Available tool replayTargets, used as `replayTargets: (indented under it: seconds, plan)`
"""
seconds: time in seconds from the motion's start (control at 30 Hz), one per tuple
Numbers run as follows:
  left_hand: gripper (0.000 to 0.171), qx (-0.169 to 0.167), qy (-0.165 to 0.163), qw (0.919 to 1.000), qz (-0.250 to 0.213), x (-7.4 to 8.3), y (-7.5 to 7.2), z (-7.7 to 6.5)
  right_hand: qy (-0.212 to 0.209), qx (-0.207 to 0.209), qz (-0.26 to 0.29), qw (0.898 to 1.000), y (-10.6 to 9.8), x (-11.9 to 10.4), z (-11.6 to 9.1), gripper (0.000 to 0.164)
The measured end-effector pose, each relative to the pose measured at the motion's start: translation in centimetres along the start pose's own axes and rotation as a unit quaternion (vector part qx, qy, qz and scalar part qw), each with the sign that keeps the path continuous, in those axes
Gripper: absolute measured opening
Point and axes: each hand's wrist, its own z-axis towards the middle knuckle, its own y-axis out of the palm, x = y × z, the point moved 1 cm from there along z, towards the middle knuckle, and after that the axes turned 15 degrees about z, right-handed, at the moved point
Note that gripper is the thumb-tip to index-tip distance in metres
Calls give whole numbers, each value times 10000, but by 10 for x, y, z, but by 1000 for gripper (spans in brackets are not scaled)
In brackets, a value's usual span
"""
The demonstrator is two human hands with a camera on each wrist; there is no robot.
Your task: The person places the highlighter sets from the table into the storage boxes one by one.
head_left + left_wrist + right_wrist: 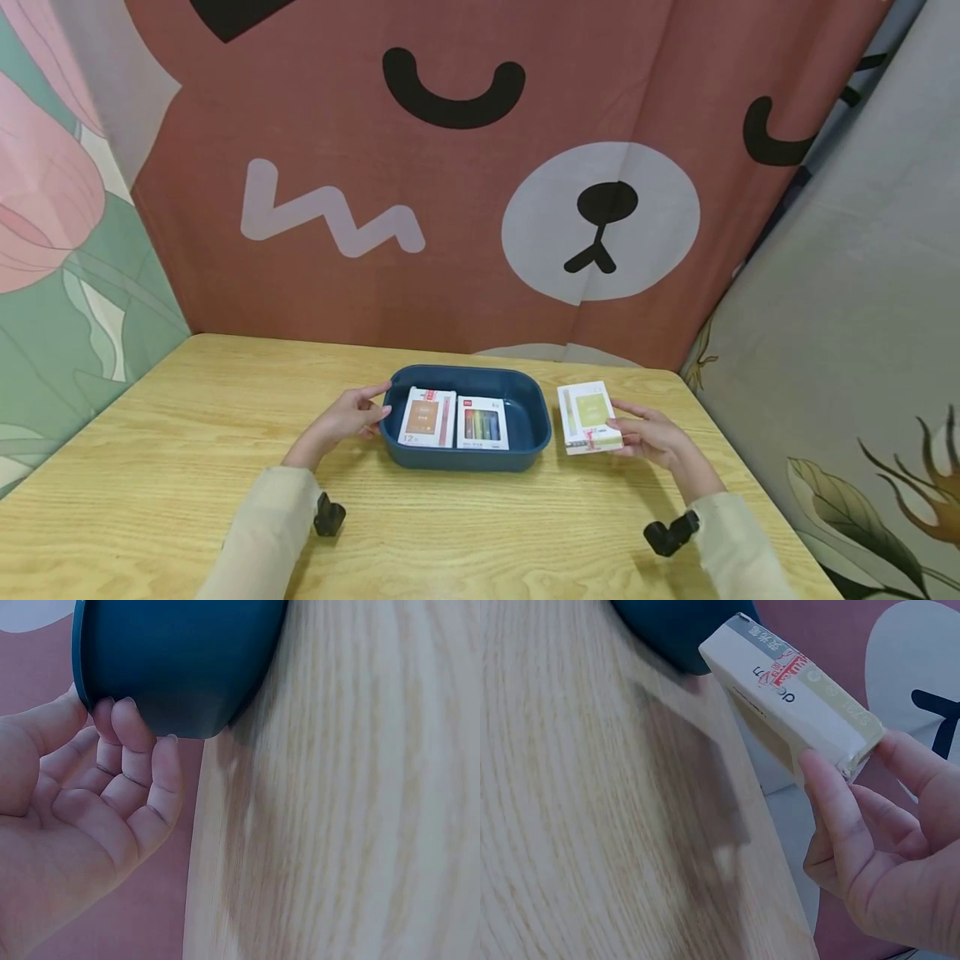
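A dark blue plastic basin (465,459) stands on the table with two small boxes inside. The left one is a white box with an orange panel (423,417); beside it lies a white box picturing coloured sticks (483,423). My left hand (347,419) grips the basin's left rim, thumb over the edge and fingers curled against the outer wall (172,660). To the right of the basin, my right hand (652,435) pinches a white box with a yellow-green panel (589,417) by its right side. In the right wrist view that box (795,690) is held above the table, its shadow below.
The light wooden table (187,467) runs back to a brown curtain with a bear face (465,208). A grey patterned curtain (840,333) hangs along the right side, a green floral one (75,292) along the left.
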Motion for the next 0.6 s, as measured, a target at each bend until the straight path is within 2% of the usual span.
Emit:
replayTargets:
  seconds: [0.4, 0.6]
  plan:
    - [52, -1, 45, 10000, -64, 1, 1, -1, -350, 62, 370, 9987, 9, -5, -5, 71]
    - [52, 12, -55, 10000, -26, -2, 1, 0, -446, 44, 476, 9979, 17, -8, -6, 71]
